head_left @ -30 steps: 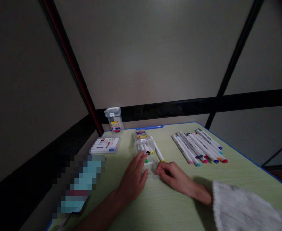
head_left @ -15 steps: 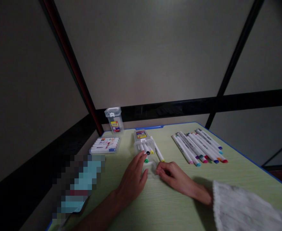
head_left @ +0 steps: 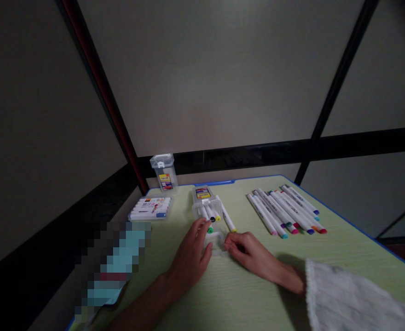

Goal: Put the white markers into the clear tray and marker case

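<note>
A clear plastic marker box (head_left: 202, 197) lies on its side on the table, its mouth facing me. Several white markers (head_left: 207, 213) with black, yellow and green ends stick out of it. The see-through lid (head_left: 215, 239) rests on the tabletop between my hands. My left hand (head_left: 192, 250) is at the lid's left side, thumb apart from the stretched fingers, fingertips by the green-ended marker (head_left: 210, 229). My right hand (head_left: 247, 248) has its fingers pinched together at the lid's right edge. One yellow-ended marker (head_left: 227, 216) lies just right of the box.
Loose white markers (head_left: 285, 211) with coloured ends lie in a group at the right. At the back left stands another clear box (head_left: 164, 174), with a flat marker pack (head_left: 150, 208) before it. A pixelated light-blue object (head_left: 119, 262) lies at the table's left edge.
</note>
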Available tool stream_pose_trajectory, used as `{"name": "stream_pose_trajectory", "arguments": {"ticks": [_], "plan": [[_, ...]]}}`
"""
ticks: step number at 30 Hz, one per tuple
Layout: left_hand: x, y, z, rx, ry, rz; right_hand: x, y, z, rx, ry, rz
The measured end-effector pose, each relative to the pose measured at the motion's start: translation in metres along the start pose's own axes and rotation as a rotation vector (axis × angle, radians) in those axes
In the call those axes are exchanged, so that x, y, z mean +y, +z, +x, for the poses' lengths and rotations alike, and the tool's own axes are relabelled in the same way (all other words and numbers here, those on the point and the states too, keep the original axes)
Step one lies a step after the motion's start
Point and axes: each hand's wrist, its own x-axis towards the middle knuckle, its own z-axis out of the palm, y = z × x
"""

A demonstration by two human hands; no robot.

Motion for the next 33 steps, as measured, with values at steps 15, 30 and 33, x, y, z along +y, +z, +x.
{"name": "stream_pose_trajectory", "arguments": {"ticks": [15, 30, 33], "plan": [[-0.0019, -0.0014, 0.0007, 0.025, 0.006, 0.059, -0.0005, -0.0004, -0.0009, 0.006, -0.012, -0.002], [-0.0014, -0.0024, 0.0013, 0.008, 0.003, 0.091, 0.0001, -0.0001, -0.0011, 0.006, -0.005, 0.010], [-0.0021, -0.0016, 0.0008, 0.006, 0.007, 0.096, -0.0004, 0.0002, -0.0007, 0.005, 0.000, 0.011]]}}
